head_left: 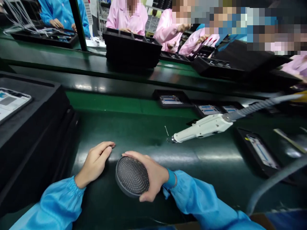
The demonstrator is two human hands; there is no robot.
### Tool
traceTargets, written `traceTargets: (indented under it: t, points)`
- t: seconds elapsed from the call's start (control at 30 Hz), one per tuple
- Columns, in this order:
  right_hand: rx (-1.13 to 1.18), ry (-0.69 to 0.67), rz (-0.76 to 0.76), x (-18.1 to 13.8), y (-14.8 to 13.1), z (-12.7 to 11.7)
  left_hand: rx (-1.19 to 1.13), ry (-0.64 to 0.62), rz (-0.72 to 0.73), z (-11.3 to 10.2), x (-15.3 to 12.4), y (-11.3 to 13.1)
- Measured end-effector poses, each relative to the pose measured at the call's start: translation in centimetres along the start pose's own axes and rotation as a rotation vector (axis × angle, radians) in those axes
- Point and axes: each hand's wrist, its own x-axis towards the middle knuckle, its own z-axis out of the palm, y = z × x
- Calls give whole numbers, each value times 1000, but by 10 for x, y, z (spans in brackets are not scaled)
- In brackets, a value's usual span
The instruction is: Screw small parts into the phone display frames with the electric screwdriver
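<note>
My right hand (153,174) is wrapped round a round dark disc with a dotted face (131,175), held on edge just above the dark green bench (134,134). My left hand (94,163) rests on the bench to the left of the disc, fingers curled loosely and holding nothing. A white electric screwdriver (203,127) on a grey hose lies on the bench beyond my right hand, tip pointing left.
A stack of black trays (31,127) stands at the left, one holding a flat device. Black carriers with boards (171,99) lie along the belt and at the right (260,150). People in pink and blue coats work at trays across the line.
</note>
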Motion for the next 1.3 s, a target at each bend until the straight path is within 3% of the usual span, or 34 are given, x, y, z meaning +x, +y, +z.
traceTargets:
  t: [0.27,0.37,0.53,0.63,0.8,0.87,0.9,0.97,1.03,1.1,1.17,1.3]
  points:
    - [12,-23,14,-4,-1,-11,43,-11,17,-2,-3,2]
    - [-32,-33,-10,-9,3,-15,53,-99,45,-2,-9,3]
    - [-246,62,-184,-9,16,-18,302,-356,300,5,-22,3]
    - [-366,49,-257,0,23,-18,386,-332,421,11,-23,0]
    - [-445,-20,-215,-2,10,-24,455,-317,543,15,-17,-4]
    - [-438,103,-225,-20,-4,-24,480,-313,568,15,-16,-5]
    - [-432,225,-215,-33,-10,-22,491,-315,572,14,-16,-5]
    - [-419,606,-150,-58,-18,-19,513,-327,570,14,-16,-5]
    - [-485,1071,-22,-76,-19,-18,529,-347,558,13,-16,-4]
    - [-508,1306,126,-81,-14,-22,535,-353,550,12,-17,-2]
    - [-451,1331,215,-73,-7,-32,547,-354,541,11,-17,0]
    - [-62,1266,272,-44,-1,-56,609,-365,532,10,-19,3]
